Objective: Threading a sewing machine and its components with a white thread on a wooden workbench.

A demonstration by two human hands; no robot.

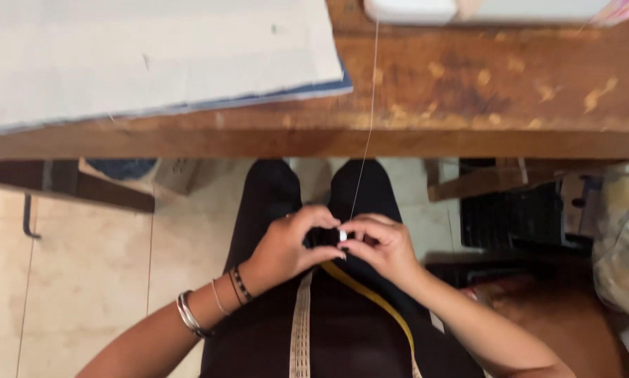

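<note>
My left hand [290,245] and my right hand [381,245] meet over my lap, fingertips pinched together around a small white object [342,235], too small to identify. A thin white thread [367,126] runs from that spot up over the wooden table edge toward a white machine base [409,10] at the top. A measuring tape hangs from my neck, one strand pale [300,329], the other yellow [377,301], and lies on my black clothing below the hands. Bangles and bracelets circle my left wrist.
A worn wooden table [482,91] spans the top, with a flat white-and-blue fabric stack [153,56] on its left. Below it lie a tiled floor [83,280], a dark treadle frame [510,210] and a crumpled plastic bag [626,238] at right.
</note>
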